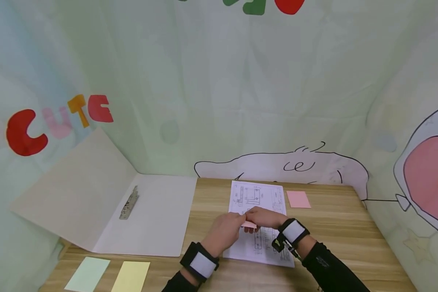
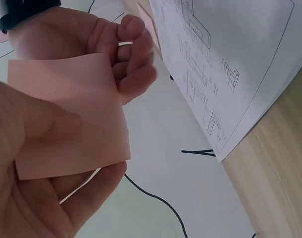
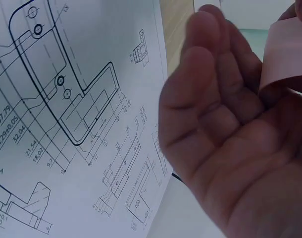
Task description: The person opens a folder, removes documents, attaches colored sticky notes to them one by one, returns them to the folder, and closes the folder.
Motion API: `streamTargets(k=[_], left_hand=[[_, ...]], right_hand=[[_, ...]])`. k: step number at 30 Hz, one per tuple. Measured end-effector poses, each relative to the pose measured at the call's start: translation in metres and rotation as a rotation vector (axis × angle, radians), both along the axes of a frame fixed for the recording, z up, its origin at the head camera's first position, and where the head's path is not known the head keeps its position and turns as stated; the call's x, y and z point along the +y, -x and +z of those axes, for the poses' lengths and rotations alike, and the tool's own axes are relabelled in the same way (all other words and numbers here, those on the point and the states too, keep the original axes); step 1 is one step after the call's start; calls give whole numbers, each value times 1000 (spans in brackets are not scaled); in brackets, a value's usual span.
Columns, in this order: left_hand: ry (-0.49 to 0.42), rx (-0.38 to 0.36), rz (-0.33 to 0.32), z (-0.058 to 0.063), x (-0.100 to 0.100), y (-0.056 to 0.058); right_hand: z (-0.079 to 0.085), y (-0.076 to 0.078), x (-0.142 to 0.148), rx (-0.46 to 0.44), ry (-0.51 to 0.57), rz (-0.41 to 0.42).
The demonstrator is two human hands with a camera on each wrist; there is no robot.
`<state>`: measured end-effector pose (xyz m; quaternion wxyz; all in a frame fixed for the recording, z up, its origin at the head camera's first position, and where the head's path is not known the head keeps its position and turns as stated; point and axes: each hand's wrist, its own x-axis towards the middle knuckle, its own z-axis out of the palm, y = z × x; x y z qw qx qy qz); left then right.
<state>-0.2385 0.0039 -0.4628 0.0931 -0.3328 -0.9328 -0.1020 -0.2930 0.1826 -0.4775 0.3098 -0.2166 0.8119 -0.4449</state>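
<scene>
A pink sticky note [image 2: 94,82] is pinched in my left hand [image 1: 224,229], thumb across its face and fingers behind. My right hand [image 1: 264,217] meets the left at the note, its fingers [image 3: 193,79] loosely curled beside it. The right thumb is hidden, so whether it grips the note cannot be told. Both hands are above printed sheets [image 1: 257,196] with technical drawings, lying on the wooden table [image 1: 336,235]. Another pink sticky note [image 1: 298,199] lies to the right of the sheets.
To the left lies an open white folder [image 1: 164,215] with a metal clip [image 1: 129,205], its cover leaning up. Green [image 1: 87,274] and yellow [image 1: 130,277] sticky notes lie near the table's front edge. A printed cloth [image 1: 219,89] hangs behind the table.
</scene>
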Motion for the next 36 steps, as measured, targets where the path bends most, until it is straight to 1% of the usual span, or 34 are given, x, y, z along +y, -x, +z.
streamTargets(k=[3, 6, 14, 19, 24, 27, 31, 36], left_hand=[[9, 1, 7, -1, 1, 1], [23, 12, 10, -3, 2, 3], [111, 83, -21, -9, 5, 14], [124, 92, 0, -14, 9, 24], [165, 89, 27, -22, 15, 36], [179, 114, 35, -29, 20, 41], [156, 154, 41, -38, 24, 52], [91, 129, 60, -43, 22, 66]], right_hand=[[1, 4, -1, 13, 7, -7], [2, 7, 0, 46, -32, -35], [-3, 20, -1, 243, -183, -133], [-5, 30, -5, 342, -228, -194], [-12, 38, -7, 421, -272, -288], [-19, 43, -3, 431, -302, -332], [-25, 50, 1, 426, -350, -360], [-25, 61, -2, 421, -386, -377]])
